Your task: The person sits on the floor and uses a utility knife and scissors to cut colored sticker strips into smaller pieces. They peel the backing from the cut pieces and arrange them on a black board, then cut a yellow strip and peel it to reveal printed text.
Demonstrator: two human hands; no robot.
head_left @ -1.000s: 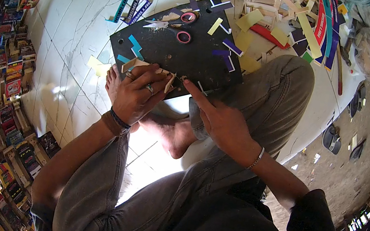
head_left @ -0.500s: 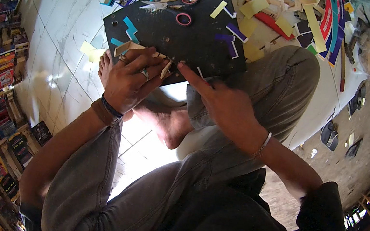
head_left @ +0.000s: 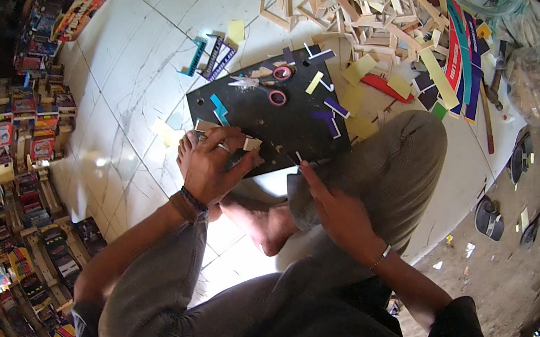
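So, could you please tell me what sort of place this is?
Probably a small craft workshop, judging by the heap of pale wooden pieces on the white tiled floor, the pink-ringed metal scissors on the flat black board, and the rows of colourful printed items at the left.

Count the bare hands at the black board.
2: the left hand, holding a wooden piece at the lower left of the board; the right hand by its lower edge.

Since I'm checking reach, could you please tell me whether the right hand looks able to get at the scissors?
Probably yes: the scissors lie in plain view on the black board, and nothing tall seems to stand between them and the right hand.
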